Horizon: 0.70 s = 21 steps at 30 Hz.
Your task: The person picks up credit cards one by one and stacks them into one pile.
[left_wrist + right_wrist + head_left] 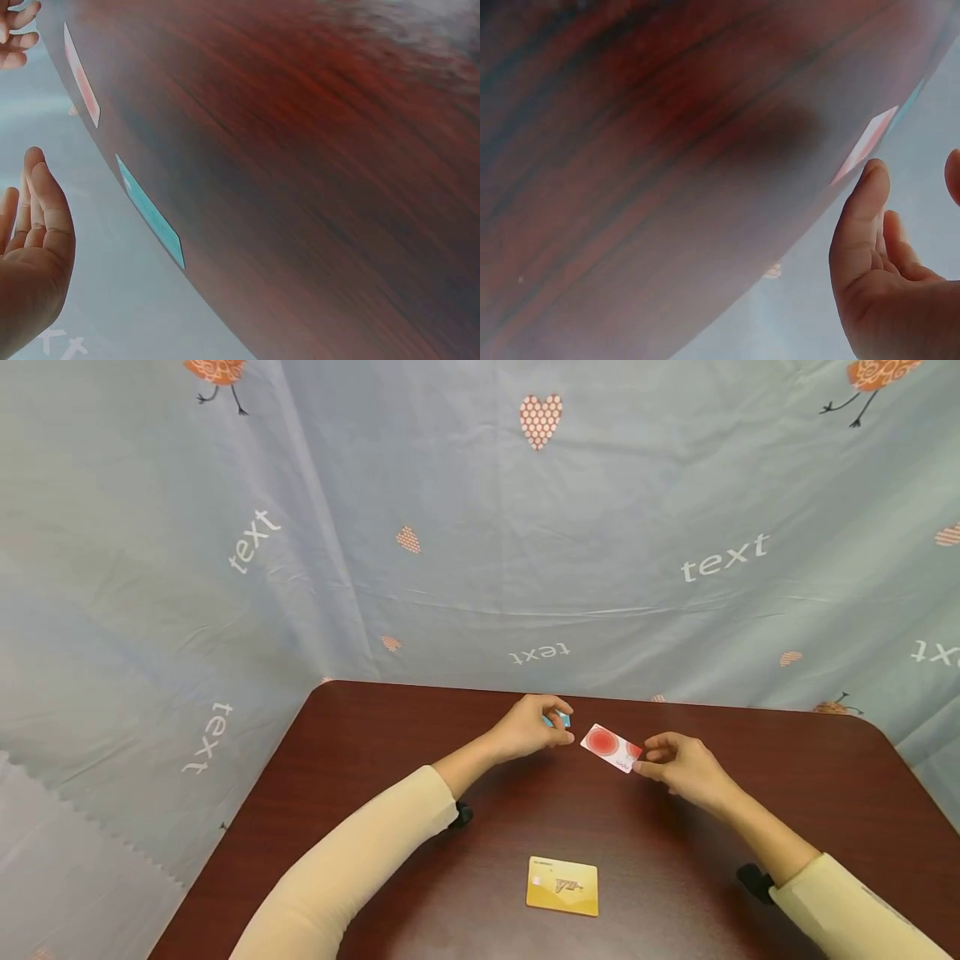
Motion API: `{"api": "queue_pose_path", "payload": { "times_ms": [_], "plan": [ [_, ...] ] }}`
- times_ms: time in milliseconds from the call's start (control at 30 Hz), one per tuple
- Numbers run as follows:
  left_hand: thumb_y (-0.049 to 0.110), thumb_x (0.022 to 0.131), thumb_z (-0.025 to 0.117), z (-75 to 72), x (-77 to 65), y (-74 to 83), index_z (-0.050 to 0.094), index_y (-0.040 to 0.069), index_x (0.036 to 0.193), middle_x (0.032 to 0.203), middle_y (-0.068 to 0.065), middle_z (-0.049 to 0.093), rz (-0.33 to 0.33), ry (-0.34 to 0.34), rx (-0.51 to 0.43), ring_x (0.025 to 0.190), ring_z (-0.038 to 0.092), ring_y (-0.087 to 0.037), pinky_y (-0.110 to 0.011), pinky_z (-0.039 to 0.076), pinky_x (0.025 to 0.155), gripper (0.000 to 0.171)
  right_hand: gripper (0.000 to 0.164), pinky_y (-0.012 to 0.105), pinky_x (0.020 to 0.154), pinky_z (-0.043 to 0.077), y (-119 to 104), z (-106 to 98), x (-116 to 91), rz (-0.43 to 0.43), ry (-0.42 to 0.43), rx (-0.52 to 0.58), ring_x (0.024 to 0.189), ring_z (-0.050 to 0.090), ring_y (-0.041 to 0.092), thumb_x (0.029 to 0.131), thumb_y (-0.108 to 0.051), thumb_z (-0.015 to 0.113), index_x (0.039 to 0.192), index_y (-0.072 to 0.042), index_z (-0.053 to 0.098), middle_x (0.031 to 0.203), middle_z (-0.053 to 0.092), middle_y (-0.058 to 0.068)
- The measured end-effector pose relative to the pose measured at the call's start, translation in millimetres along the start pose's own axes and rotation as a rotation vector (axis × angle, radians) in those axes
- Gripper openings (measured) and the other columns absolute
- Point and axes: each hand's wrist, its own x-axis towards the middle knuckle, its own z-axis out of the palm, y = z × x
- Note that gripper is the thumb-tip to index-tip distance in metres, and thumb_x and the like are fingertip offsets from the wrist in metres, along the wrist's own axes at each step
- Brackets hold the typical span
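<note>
On the far part of the table a blue card lies flat, partly covered by my left hand in the head view. The left wrist view shows this hand's fingers loosely bent and apart from the card. To its right lies a white card with red circles. Just beyond that card's right end is my right hand, thumb near the corner. In the right wrist view its thumb and fingers are spread, with nothing between them. A gold card lies nearer me, away from both hands.
The dark red-brown wooden table has rounded far corners. Behind it and along its left side hangs a grey-blue curtain printed with hearts and text. A black strap sits by the right cuff.
</note>
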Motion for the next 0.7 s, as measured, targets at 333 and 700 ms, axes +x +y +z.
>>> {"api": "queue_pose_path", "payload": {
  "times_ms": [333, 700],
  "plan": [
    [0.005, 0.091, 0.08, 7.3, 22.4, -6.0, 0.061, -0.003, 0.137, 0.093, -0.006, 0.065, -0.075, -0.007, -0.021, 0.084, 0.069, -0.036, -0.025, 0.05, 0.062, 0.051, 0.067, 0.035, 0.065, 0.054, 10.2, -0.3, 17.4, 0.045, -0.038, -0.009, 0.085, 0.062, 0.025, 0.093, -0.025, 0.081, 0.138, 0.013, 0.051, 0.12, 0.063, 0.025],
    [-0.002, 0.087, 0.081, 16.4, 39.3, -12.5, 0.06, -0.004, 0.136, 0.09, -0.006, 0.063, -0.127, -0.041, -0.059, 0.069, 0.062, -0.018, -0.023, 0.047, 0.058, 0.054, 0.064, 0.036, 0.076, 0.053, 13.7, 4.3, 30.6, 0.046, -0.03, -0.09, 0.094, 0.062, 0.029, 0.084, -0.023, 0.089, 0.127, 0.013, 0.058, 0.109, 0.066, 0.021]
  ]
}}
